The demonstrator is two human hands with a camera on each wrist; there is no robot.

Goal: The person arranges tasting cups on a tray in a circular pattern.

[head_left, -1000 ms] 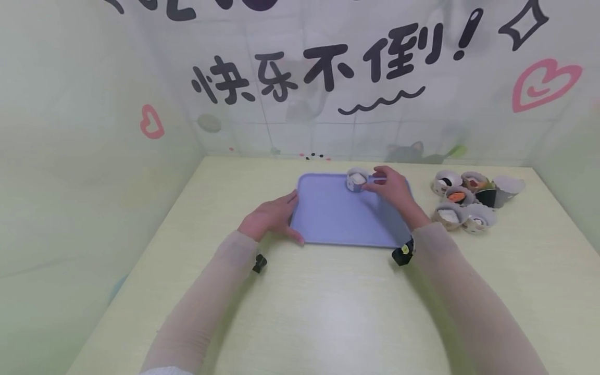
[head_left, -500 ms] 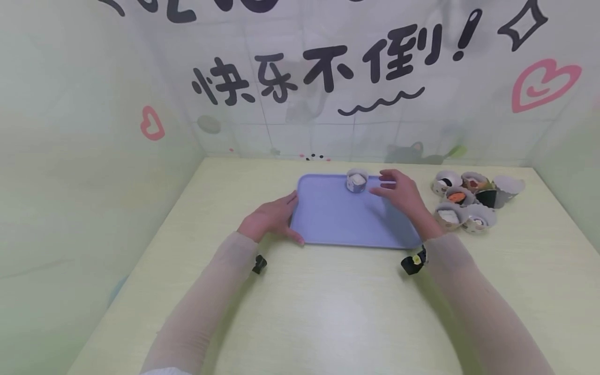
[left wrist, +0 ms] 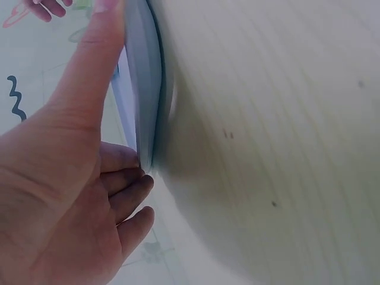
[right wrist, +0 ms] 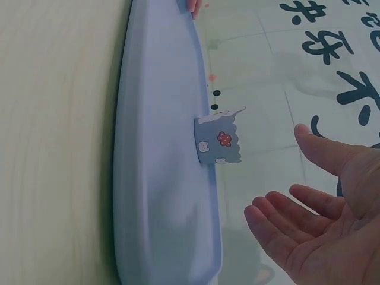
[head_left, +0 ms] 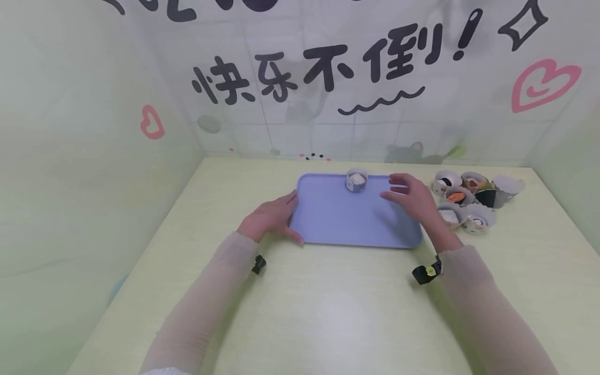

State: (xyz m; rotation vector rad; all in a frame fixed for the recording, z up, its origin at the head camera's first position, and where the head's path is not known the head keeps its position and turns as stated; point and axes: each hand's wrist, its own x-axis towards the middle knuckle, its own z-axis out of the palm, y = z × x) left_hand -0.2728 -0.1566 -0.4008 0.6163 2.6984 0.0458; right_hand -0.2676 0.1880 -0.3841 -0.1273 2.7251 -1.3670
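Observation:
A lavender tray (head_left: 337,219) lies toward the back of the table. At its far edge stands a small paper cup (head_left: 357,182) with a white piece of food in it; in the right wrist view the cup (right wrist: 218,142) shows a printed flower pattern. My left hand (head_left: 269,217) rests along the tray's left side, thumb at the front corner, fingertips against the rim (left wrist: 145,89) in the left wrist view. Over the tray's right part hovers my right hand (head_left: 413,200), its fingers spread and loosely bent, holding nothing, to the right of the cup.
Right of the tray is a cluster of several paper cups, one with an orange topping (head_left: 457,197), one with white food (head_left: 448,215). A black piece (head_left: 486,198) sits among them. A wall with lettering (head_left: 328,67) rises behind the table (head_left: 337,302).
My right hand has let go of the cup and moved right, away from it. The cup stays at the tray's far edge. My left hand has not moved.

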